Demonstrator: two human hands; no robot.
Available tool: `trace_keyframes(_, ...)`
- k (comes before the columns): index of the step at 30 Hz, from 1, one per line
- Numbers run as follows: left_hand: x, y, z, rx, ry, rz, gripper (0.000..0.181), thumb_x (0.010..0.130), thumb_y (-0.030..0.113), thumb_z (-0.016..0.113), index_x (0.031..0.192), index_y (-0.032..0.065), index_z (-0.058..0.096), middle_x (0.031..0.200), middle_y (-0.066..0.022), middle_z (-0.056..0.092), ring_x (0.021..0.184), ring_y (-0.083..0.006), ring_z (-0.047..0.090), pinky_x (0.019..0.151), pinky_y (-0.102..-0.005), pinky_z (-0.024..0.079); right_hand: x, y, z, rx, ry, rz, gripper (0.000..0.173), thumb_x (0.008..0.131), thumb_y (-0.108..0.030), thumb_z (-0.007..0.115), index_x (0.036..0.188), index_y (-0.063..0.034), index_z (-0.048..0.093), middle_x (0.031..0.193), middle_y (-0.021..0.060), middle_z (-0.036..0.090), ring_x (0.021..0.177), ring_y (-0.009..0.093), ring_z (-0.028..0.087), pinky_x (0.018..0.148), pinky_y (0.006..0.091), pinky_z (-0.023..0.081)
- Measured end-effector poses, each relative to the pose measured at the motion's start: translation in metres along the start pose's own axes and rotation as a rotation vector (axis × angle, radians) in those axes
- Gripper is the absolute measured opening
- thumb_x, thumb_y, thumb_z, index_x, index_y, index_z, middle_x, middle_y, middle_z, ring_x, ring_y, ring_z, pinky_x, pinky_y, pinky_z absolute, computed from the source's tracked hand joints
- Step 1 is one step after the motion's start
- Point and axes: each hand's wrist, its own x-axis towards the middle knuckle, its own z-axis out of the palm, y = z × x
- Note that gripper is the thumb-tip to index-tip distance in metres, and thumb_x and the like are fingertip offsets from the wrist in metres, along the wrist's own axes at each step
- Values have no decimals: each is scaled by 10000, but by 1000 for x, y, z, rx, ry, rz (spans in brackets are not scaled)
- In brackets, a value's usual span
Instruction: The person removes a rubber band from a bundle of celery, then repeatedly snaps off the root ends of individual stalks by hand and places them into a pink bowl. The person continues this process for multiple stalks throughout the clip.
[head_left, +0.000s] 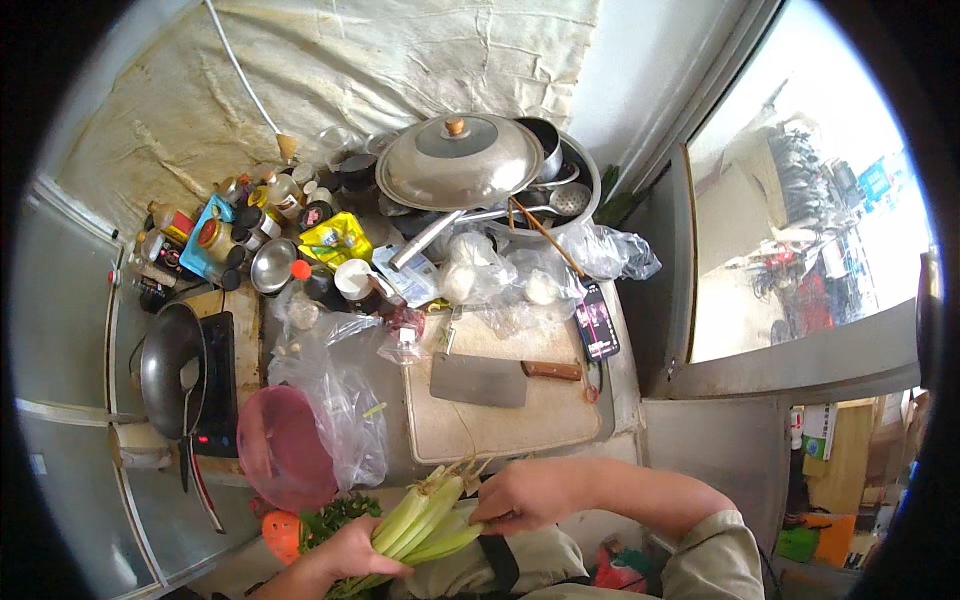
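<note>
A bunch of celery (424, 517) with pale stalks and root ends lies over my lap, its leaves to the left. My left hand (360, 551) is closed around the stalks. At the root end, my right hand (517, 499) has its fingertips pinched on the edge of an outer stalk. Beyond the hands, a cleaver (480, 380) with a wooden handle rests flat on a white cutting board (450, 442). A pink plastic basin (277, 442) stands left of the board, with a clear plastic bag (356, 420) against it.
A wok (169, 367) sits by a black induction cooker (219, 382) at left. Bottles and jars (255, 217) crowd the back left. A large domed lid (457, 172) covers part of a metal basin behind. A phone (597, 322) lies at the board's right; an orange strainer (281, 534) is below the pink basin.
</note>
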Motion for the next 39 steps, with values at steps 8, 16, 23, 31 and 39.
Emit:
trace_keyframes(8, -2, 2, 3, -99, -8, -61, 451, 726, 94, 877, 1101, -31, 661, 966, -86, 725, 832, -167, 701, 761, -317, 560, 3, -2, 7, -216, 132, -1, 177, 876, -164, 716, 976, -22, 687, 780, 137, 600, 696, 326, 617, 598, 427, 499)
trace_keyframes(16, -1, -3, 7, -324, 16, -24, 365, 768, 57, 808, 1094, -1, 654, 895, -76, 710, 767, -166, 686, 724, -322, 551, 18, 12, 25, -300, 415, 139, 130, 834, -170, 727, 901, -63, 692, 677, 90, 569, 585, 288, 603, 530, 410, 493)
trace_keyframes(23, 5, 3, 12, -421, 154, -57, 316, 793, 53, 785, 1077, 11, 653, 865, -78, 701, 740, -176, 680, 693, -340, 558, 56, 34, 61, -654, 792, 227, 119, 835, -182, 724, 855, -68, 697, 695, 100, 602, 574, 298, 602, 514, 394, 495)
trace_keyframes(31, -6, 12, -10, -499, 28, 91, 324, 787, 20, 759, 1084, -5, 630, 866, -102, 685, 726, -199, 676, 669, -347, 554, 55, 40, 57, 1084, 860, 535, 222, 901, -193, 726, 970, 19, 724, 722, 31, 632, 506, 102, 529, 474, 265, 426)
trace_keyframes(39, -17, 24, -19, -438, -54, 112, 328, 757, 68, 772, 1044, -18, 638, 851, -112, 693, 722, -201, 674, 678, -336, 547, 54, 26, 60, 539, 910, 266, 200, 910, -179, 722, 963, 13, 702, 754, 40, 647, 542, 75, 563, 476, 245, 440)
